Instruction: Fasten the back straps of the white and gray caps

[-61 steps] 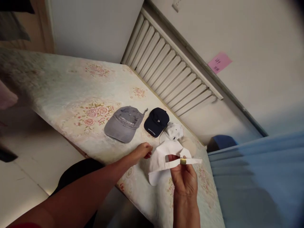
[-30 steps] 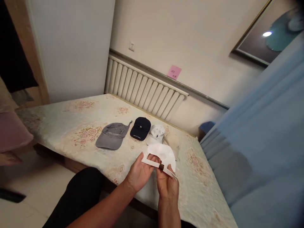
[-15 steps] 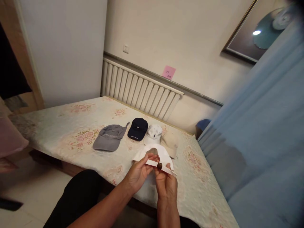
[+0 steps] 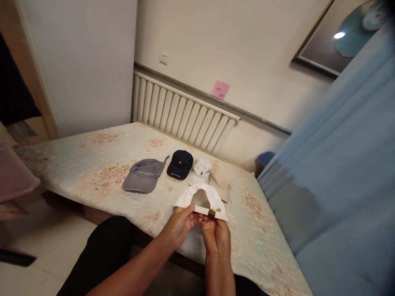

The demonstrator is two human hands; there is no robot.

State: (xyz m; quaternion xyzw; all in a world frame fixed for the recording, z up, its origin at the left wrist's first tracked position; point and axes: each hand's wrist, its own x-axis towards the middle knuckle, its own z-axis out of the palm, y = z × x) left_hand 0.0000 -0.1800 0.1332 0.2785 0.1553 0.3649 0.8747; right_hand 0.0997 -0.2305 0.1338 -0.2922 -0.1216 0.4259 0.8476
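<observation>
Pinching the white cap (image 4: 197, 197)'s back strap (image 4: 202, 211) above the floral bedspread (image 4: 92, 172), left hand (image 4: 180, 225) closed on the strap, right hand (image 4: 217, 236) closed at the brass buckle (image 4: 211, 213); best kept taut and level there.

My fingertips were hidden behind the strap of the white cap (image 4: 200, 196) I held. The lettering on the navy cap (image 4: 180, 164) and the pink note (image 4: 220, 89) was too small to read. The framed picture (image 4: 338, 41) was cut off by the top edge.
</observation>
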